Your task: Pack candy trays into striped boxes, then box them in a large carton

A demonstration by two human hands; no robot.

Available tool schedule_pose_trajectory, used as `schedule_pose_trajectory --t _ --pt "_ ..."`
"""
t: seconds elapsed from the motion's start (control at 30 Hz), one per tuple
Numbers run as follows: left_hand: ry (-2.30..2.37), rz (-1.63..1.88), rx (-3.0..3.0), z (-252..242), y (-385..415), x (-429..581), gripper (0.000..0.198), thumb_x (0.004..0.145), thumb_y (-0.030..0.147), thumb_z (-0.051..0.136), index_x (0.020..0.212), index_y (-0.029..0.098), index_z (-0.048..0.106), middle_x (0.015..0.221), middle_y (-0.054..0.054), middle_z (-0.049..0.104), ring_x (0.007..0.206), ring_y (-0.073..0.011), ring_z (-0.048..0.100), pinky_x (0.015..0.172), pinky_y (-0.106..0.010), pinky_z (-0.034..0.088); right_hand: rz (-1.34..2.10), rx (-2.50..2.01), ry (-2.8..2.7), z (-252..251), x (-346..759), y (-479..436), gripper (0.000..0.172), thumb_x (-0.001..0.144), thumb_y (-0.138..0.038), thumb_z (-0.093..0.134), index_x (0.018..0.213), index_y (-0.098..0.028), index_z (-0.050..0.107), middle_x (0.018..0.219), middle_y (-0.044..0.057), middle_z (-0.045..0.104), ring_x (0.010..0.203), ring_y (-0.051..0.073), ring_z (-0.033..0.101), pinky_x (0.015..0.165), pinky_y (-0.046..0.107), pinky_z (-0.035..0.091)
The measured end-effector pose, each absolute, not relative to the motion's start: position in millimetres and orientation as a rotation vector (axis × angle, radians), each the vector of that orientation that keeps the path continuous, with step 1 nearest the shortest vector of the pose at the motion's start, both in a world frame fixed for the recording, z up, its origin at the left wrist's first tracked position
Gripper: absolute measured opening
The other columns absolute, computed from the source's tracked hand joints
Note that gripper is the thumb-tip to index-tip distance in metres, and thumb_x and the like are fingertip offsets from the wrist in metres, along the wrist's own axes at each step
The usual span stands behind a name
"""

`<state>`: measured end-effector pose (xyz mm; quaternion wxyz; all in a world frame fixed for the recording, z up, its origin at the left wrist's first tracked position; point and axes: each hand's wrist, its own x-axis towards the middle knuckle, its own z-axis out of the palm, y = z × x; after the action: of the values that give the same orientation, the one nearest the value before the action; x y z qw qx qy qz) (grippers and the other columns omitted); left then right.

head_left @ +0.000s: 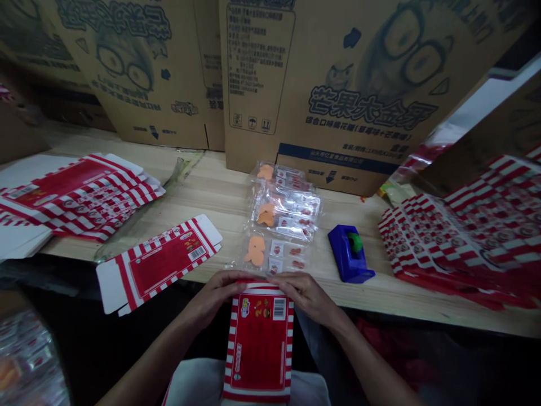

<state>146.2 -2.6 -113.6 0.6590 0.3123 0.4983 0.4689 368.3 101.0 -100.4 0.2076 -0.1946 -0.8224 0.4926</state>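
A red box with red-and-white striped edges [260, 344] lies upright over my lap, its top edge at the table's front. My left hand [217, 296] grips its upper left corner, thumb on the front. At the upper right corner, my right hand [306, 293] pinches the same edge with curled fingers. Just beyond both hands lies a clear plastic packet [274, 254] with an orange piece and small printed sachets. More such packets [285, 203] are piled behind it. A flat striped carton [164, 262] rests to the left, overhanging the table edge.
A blue tape dispenser [350, 254] with a green roll stands right of the packets. Flat striped cartons [84, 192] are stacked at left, and finished-looking striped boxes [460, 242] at right. Large brown cardboard boxes [338, 84] line the back. Bagged packets [31, 361] sit below left.
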Motion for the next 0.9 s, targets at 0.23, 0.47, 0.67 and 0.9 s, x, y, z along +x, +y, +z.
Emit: schedule_pose_trajectory --t 0.23,0.47,0.67,0.9 --pt "1.185 1.069 0.924 -116.3 -6.9 145.8 0.036 0.075 0.039 0.072 0.105 0.020 0.073 0.105 -0.009 0.072 0.093 -0.0248 0.066 0.084 -0.038 0.052 1.214 -0.698 -2.133 -124.2 373.8 79.5 0.023 0.089 -0.028 0.062 0.110 -0.023 0.072 0.106 0.008 0.072 0.099 0.021 0.067 0.086 0.032 0.053" --pt "1.240 1.061 1.044 -102.7 -2.9 143.3 0.026 0.079 0.037 0.069 0.097 0.020 0.076 0.095 -0.009 0.075 0.084 -0.0230 0.068 0.077 -0.033 0.054 1.269 -0.848 -2.032 -110.1 372.0 85.2 0.012 0.085 -0.026 0.065 0.092 -0.020 0.072 0.085 0.004 0.070 0.078 0.017 0.064 0.070 0.027 0.049" --pt "1.212 1.063 0.921 -97.8 3.8 141.6 0.026 0.077 0.037 0.071 0.094 0.018 0.076 0.085 -0.006 0.075 0.077 -0.0213 0.068 0.074 -0.032 0.054 1.462 -0.880 -1.933 -96.2 364.4 93.5 0.016 0.082 -0.028 0.065 0.070 -0.017 0.065 0.066 -0.001 0.063 0.062 0.013 0.057 0.055 0.022 0.042" --pt "1.402 1.106 1.294 -101.6 -9.0 144.1 0.024 0.087 0.034 0.059 0.096 0.020 0.076 0.098 -0.008 0.075 0.088 -0.0222 0.069 0.078 -0.029 0.052 1.107 -0.749 -1.976 -125.0 376.3 62.5 0.015 0.090 -0.023 0.057 0.100 -0.021 0.068 0.103 0.007 0.071 0.096 0.020 0.065 0.084 0.032 0.050"
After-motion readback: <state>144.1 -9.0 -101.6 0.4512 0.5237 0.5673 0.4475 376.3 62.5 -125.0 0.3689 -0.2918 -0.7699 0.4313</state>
